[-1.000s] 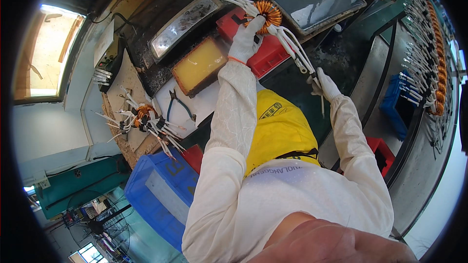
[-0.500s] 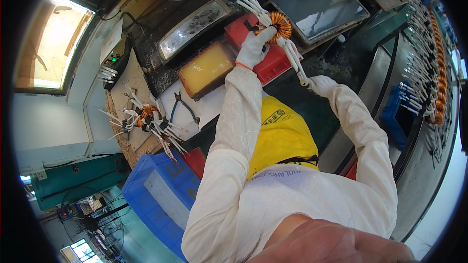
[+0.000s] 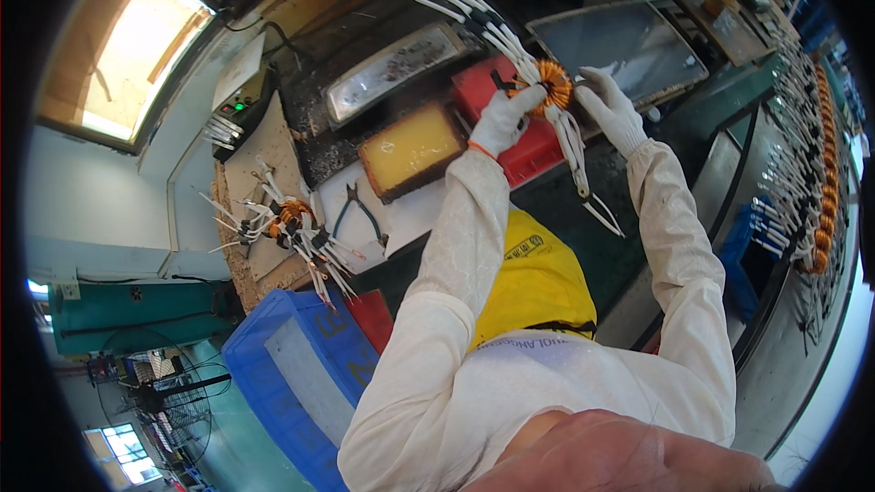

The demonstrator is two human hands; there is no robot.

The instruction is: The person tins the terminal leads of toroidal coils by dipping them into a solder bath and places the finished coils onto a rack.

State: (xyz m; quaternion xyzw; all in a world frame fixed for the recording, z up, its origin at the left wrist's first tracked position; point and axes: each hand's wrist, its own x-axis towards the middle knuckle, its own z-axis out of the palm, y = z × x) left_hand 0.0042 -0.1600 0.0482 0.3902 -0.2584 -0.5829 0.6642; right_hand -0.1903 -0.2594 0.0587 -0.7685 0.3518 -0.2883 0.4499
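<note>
A toroidal coil (image 3: pixel 555 89) of copper-coloured wire is gripped by my gloved left hand (image 3: pixel 501 121), its thumb over the ring's near face. White sleeved leads (image 3: pixel 497 32) with ring terminals stretch away from the coil to the far left. Another bundle of white leads (image 3: pixel 571 148) hangs from its near side, two thin ends spreading lower right. Just right of the coil is my gloved right hand (image 3: pixel 614 111), thumb and fingers apart and nothing visible between them. Whether its fingertips touch the coil I cannot tell.
Below the coil lies a red tray (image 3: pixel 533 157). Left of it are a yellow block in a brown-edged container (image 3: pixel 412 153), a silvery rectangular pan (image 3: pixel 394 73) and pliers (image 3: pixel 355 210). More coils (image 3: pixel 296 214) lie farther left, above a blue crate (image 3: pixel 301 374). Finished-looking coils (image 3: pixel 823 173) line the right side.
My right hand has let go of the hanging leads and moved up beside the coil. The leads now dangle freely. My left hand still holds the coil; the whole view has shifted slightly.
</note>
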